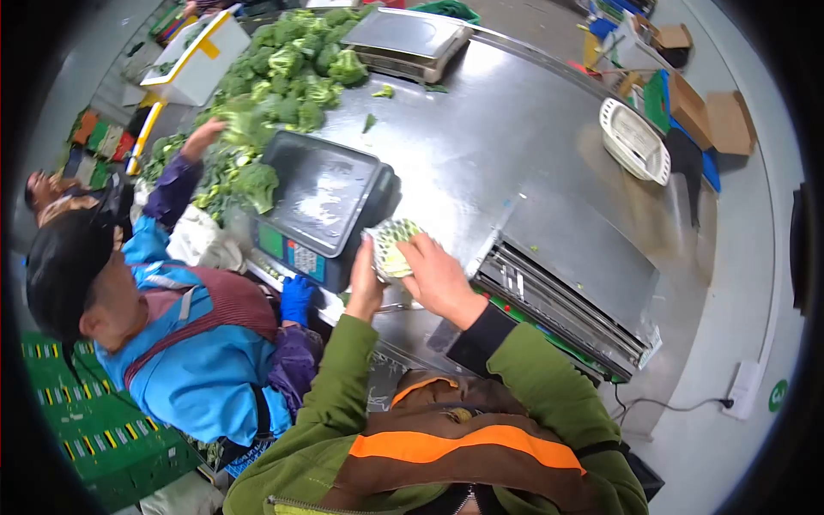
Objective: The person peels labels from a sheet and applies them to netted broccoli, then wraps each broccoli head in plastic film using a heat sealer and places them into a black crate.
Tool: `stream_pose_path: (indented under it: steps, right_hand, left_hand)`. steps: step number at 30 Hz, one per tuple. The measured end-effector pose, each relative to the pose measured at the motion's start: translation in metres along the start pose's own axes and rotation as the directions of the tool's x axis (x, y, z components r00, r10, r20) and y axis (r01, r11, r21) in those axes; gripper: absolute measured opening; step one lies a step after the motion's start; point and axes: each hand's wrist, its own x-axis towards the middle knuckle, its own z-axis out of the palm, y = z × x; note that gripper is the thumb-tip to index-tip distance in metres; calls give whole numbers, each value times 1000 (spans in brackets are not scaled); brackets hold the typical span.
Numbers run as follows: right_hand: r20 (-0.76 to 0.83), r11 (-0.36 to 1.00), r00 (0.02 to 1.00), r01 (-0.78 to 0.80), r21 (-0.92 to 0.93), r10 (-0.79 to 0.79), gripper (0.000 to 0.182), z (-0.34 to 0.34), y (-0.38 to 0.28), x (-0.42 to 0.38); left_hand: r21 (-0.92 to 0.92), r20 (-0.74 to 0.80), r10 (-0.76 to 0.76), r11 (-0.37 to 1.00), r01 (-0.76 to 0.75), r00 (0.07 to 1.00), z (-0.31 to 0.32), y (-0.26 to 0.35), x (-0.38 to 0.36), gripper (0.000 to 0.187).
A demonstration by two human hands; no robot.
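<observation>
while the left hand [366,279] gripped one side of a green-and-white packet [395,247], the right hand [436,279] had its fingers bent and closed on the other. the packet was between the near scale [322,193] and a long slotted machine [566,283], which flanked the hands closely. beyond the near scale, a broccoli heap [287,73] crowded the metal table [498,129], reaching a far scale [408,39]. a co-worker [202,343] stood at the left, one bare hand blurred over the broccoli, a blue glove [296,299] beside the near scale.
</observation>
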Motion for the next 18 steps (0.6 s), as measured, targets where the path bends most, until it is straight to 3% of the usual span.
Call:
stream_pose_path:
  steps: [1,2,3,4,6,8,10,14,16,17,18]
  right_hand:
    - [-56,999,998,43,15,-42,56,-28,-2,3]
    - [-113,996,991,80,29,-77,57,-57,-3,3]
    - [-197,997,979,45,-70,-58,57,-91,-12,0]
    - [-283,983,958,-7,-181,-46,57,-122,-13,-6]
    - [-398,985,916,-112,-129,52,60,-167,14,-28]
    - [-404,991,909,-129,-31,106,60,-216,53,-57]
    - [-400,987,906,-157,-20,137,59,-258,75,-90]
    - [-402,957,868,-276,92,289,55,-273,113,-151]
    - [-282,926,882,-357,120,377,54,-262,130,-175]
    - [-271,903,865,-376,207,423,62,-260,134,-184]
    - [-280,902,861,-377,210,425,62,-264,134,-187]
  left_hand:
    - [11,116,2,1000,-3,993,25,21,-7,53]
    - [-9,113,52,999,-51,992,48,28,-9,49]
    - [64,159,132,988,-143,978,78,33,-14,43]
    - [158,167,120,976,-147,979,95,26,-6,41]
    - [267,260,21,959,-92,965,163,18,-5,46]
    - [442,377,-78,891,-105,923,223,-3,-2,57]
    - [467,486,-131,875,-130,864,274,-33,-4,63]
    - [544,613,-289,829,-128,735,300,-102,19,63]
    - [662,705,-173,509,-551,687,298,-120,21,62]
    - [797,515,-445,563,-218,732,298,-109,6,71]
    - [800,517,-449,557,-224,728,307,-100,2,71]
